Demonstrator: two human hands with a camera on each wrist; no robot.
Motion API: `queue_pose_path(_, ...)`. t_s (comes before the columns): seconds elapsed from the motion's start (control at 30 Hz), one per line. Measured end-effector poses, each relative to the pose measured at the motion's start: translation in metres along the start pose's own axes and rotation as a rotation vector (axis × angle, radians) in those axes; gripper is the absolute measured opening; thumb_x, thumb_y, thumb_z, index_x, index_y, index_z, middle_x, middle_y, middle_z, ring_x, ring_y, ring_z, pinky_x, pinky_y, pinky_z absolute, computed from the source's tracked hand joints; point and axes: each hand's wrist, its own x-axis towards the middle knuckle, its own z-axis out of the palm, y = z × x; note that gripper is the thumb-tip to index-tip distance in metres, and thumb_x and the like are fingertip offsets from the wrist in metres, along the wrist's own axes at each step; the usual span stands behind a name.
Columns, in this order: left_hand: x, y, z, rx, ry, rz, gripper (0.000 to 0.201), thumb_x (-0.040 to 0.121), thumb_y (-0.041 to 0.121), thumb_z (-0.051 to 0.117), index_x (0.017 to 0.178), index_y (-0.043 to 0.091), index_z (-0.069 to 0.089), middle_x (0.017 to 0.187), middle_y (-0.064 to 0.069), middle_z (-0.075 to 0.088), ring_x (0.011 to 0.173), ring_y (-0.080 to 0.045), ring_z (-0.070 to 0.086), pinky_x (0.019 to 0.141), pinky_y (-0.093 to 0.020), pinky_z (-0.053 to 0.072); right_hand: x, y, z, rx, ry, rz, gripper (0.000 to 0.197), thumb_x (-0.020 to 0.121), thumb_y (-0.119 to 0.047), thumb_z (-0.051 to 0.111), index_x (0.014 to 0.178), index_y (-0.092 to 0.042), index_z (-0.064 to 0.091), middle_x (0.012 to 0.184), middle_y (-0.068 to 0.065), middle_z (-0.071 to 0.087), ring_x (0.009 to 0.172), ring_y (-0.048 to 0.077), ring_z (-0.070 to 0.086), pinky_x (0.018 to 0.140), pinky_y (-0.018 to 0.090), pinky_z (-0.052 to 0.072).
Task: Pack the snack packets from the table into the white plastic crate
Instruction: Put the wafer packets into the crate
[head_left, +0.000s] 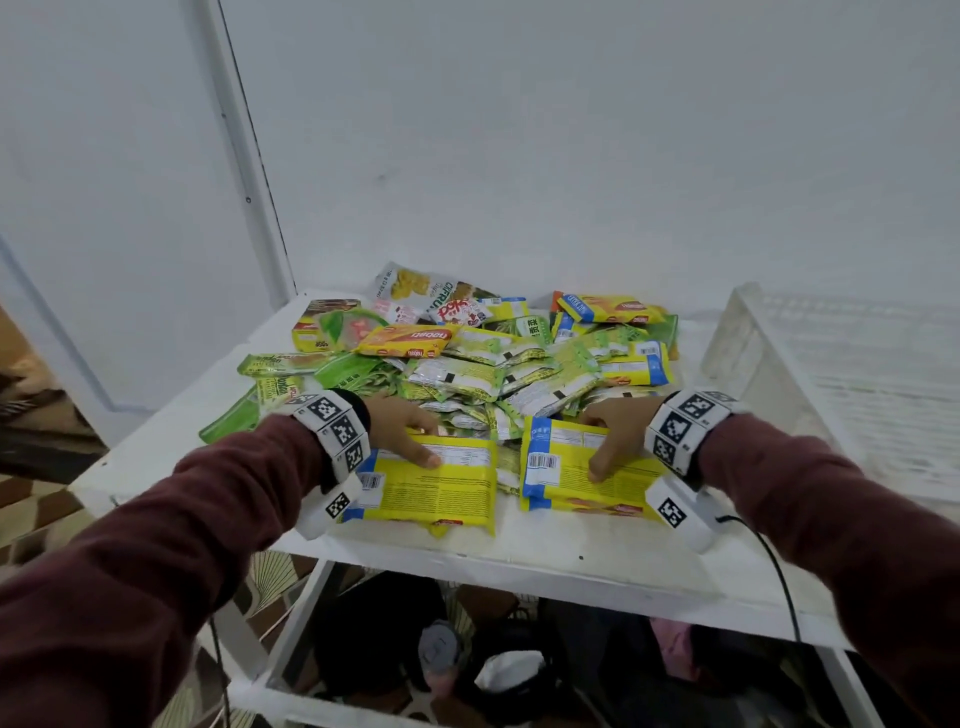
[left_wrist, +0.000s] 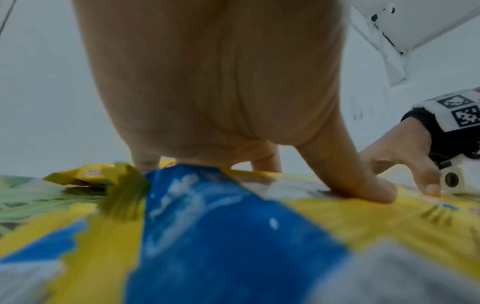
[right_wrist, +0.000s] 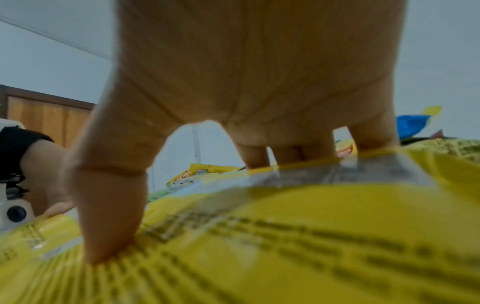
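Both hands are down on the near edge of the white table (head_left: 519, 566). The left hand (head_left: 402, 423) has its grip clamped on a yellow-and-blue packet (head_left: 436, 493), thumb on top and fingers curled over the far edge. The right hand (head_left: 618, 431) grips a second yellow packet (head_left: 566, 483) the same way, just beside the first. The rest of the snack pile (head_left: 493, 358) sits right behind them. The white plastic crate (head_left: 831, 374) is off to the right.
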Motion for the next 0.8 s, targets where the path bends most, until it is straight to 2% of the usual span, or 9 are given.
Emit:
queue_pose_path(0.07, -0.003, 0.0, 0.0, -0.044, -0.008, -0.023, 0.12, 0.044, 0.096, 0.038, 0.134, 0.017, 0.043, 0.14, 0.0, 0.042, 0.128, -0.021, 0.04, 0.107, -0.035, 0.028, -0.002, -0.001, 0.0, -0.019, 0.016, 0.009, 0.073, 0.07, -0.04, 0.074, 0.131, -0.017, 0.042, 0.128, 0.002, 0.053, 0.114, 0.02, 0.053, 0.093, 0.03, 0.043)
queue_pose_path(0.17, -0.002, 0.001, -0.001, -0.107, 0.036, -0.028, 0.078, 0.075, 0.062, 0.054, 0.128, 0.005, 0.046, 0.138, -0.017, 0.042, 0.127, -0.032, 0.041, 0.105, -0.042, 0.032, -0.004, -0.002, 0.003, 0.004, 0.039, -0.008, 0.081, 0.067, -0.039, 0.076, 0.134, -0.015, 0.038, 0.13, 0.003, 0.051, 0.116, 0.021, 0.051, 0.097, 0.033, 0.044)
queue_pose_path(0.23, -0.003, 0.002, -0.005, -0.125, 0.073, 0.007, 0.07, 0.076, 0.06, 0.06, 0.118, 0.005, 0.051, 0.12, -0.015, 0.052, 0.117, -0.033, 0.047, 0.094, -0.04, 0.039, -0.006, -0.003, 0.004, 0.026, 0.06, -0.033, 0.083, 0.068, -0.036, 0.077, 0.137, -0.015, 0.036, 0.134, 0.004, 0.047, 0.12, 0.022, 0.048, 0.1, 0.035, 0.042)
queue_pose_path(0.3, -0.009, 0.002, -0.015, -0.139, 0.121, 0.04, 0.055, 0.074, 0.06, 0.06, 0.106, 0.016, 0.051, 0.095, 0.004, 0.048, 0.102, -0.026, 0.049, 0.078, -0.027, 0.037, -0.011, -0.003, 0.001, 0.03, 0.1, -0.06, 0.081, 0.07, -0.034, 0.076, 0.137, -0.013, 0.035, 0.139, 0.005, 0.044, 0.124, 0.023, 0.044, 0.101, 0.033, 0.039)
queue_pose_path(0.43, -0.031, 0.015, -0.056, -0.152, 0.31, 0.093, 0.053, 0.072, 0.059, 0.065, 0.104, 0.02, 0.049, 0.095, 0.006, 0.043, 0.094, -0.016, 0.047, 0.07, -0.016, 0.034, -0.035, 0.007, -0.023, 0.088, 0.229, -0.103, 0.087, 0.076, -0.03, 0.073, 0.145, -0.011, 0.023, 0.149, 0.006, 0.031, 0.135, 0.022, 0.032, 0.107, 0.029, 0.031)
queue_pose_path(0.5, -0.044, 0.033, -0.084, -0.152, 0.415, 0.154, 0.066, 0.054, 0.083, 0.054, 0.086, 0.026, 0.048, 0.084, 0.007, 0.043, 0.076, -0.009, 0.045, 0.062, -0.012, 0.033, -0.057, 0.018, -0.044, 0.157, 0.341, -0.151, 0.078, 0.074, -0.025, 0.074, 0.139, -0.01, 0.033, 0.14, 0.006, 0.043, 0.126, 0.022, 0.042, 0.099, 0.026, 0.035)
queue_pose_path(0.57, -0.051, 0.058, -0.113, -0.159, 0.523, 0.219, 0.073, 0.037, 0.09, 0.049, 0.076, 0.028, 0.045, 0.077, 0.004, 0.044, 0.067, -0.01, 0.042, 0.062, -0.022, 0.033, -0.079, 0.035, -0.068, 0.191, 0.441, -0.178, 0.065, 0.073, -0.019, 0.075, 0.129, -0.009, 0.044, 0.125, 0.008, 0.053, 0.111, 0.021, 0.05, 0.089, 0.027, 0.039)
queue_pose_path(0.73, -0.038, 0.144, -0.162, -0.12, 0.668, 0.399, 0.07, 0.059, 0.068, 0.057, 0.096, 0.009, 0.054, 0.088, -0.007, 0.051, 0.073, -0.018, 0.046, 0.062, -0.026, 0.034, -0.134, 0.114, -0.109, 0.189, 0.571, -0.067, 0.047, 0.071, -0.014, 0.077, 0.11, -0.009, 0.051, 0.1, 0.004, 0.056, 0.087, 0.018, 0.05, 0.063, 0.024, 0.033)
queue_pose_path(0.8, -0.021, 0.187, -0.177, -0.082, 0.686, 0.417, 0.048, 0.077, 0.052, 0.065, 0.099, 0.011, 0.052, 0.092, -0.007, 0.051, 0.081, -0.019, 0.046, 0.064, -0.029, 0.033, -0.153, 0.156, -0.115, 0.21, 0.582, -0.002, 0.043, 0.071, -0.012, 0.077, 0.105, -0.012, 0.051, 0.097, 0.006, 0.057, 0.084, 0.019, 0.051, 0.059, 0.026, 0.038)
